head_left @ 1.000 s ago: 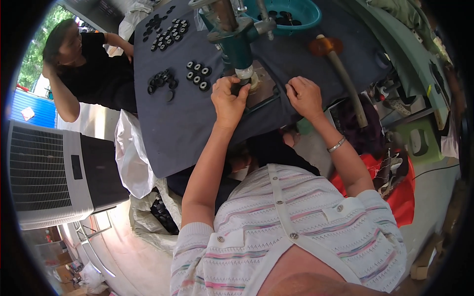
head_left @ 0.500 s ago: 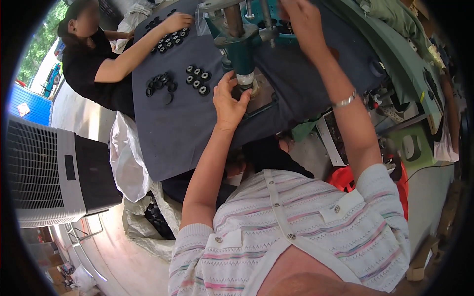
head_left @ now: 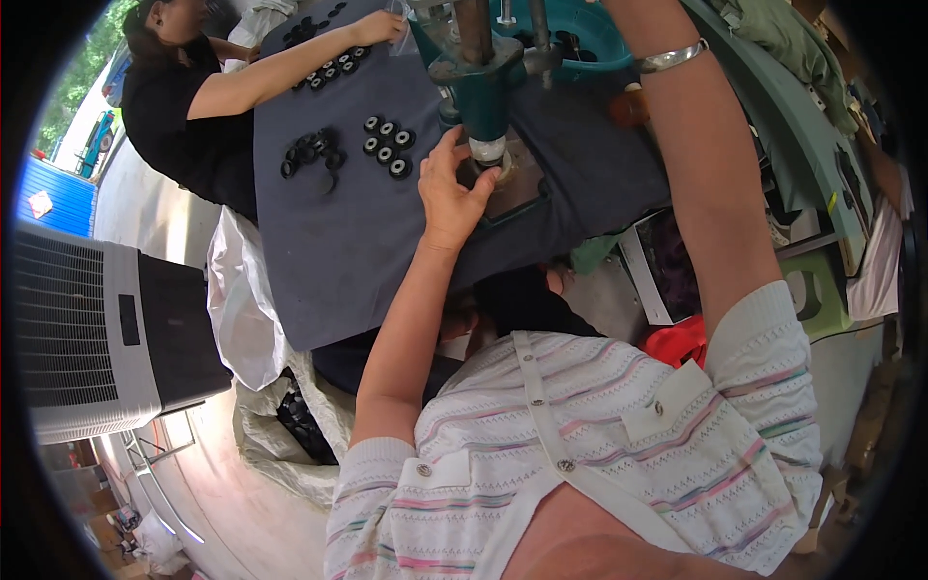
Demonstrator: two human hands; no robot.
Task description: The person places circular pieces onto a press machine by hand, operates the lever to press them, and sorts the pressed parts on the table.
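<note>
My left hand is at the base of a green hand press, its thumb and fingers curled round a spot right under the pale tip of the ram. Whatever they grip there is mostly hidden; only a dark edge shows. My right forearm, with a silver bracelet, reaches up past the top edge, so the right hand itself is out of the picture. Left of the press lie several black round parts with pale centres, and beside them a loose heap of plain black caps.
Across the table's far left, a co-worker's hand touches a clear plastic bag near more black parts. A teal basin stands behind the press. An air cooler and white sack flank the grey cloth.
My right hand has moved up and out of view, its forearm shifting with it. The co-worker's hand has moved right to the plastic bag. My left hand keeps its place at the press.
</note>
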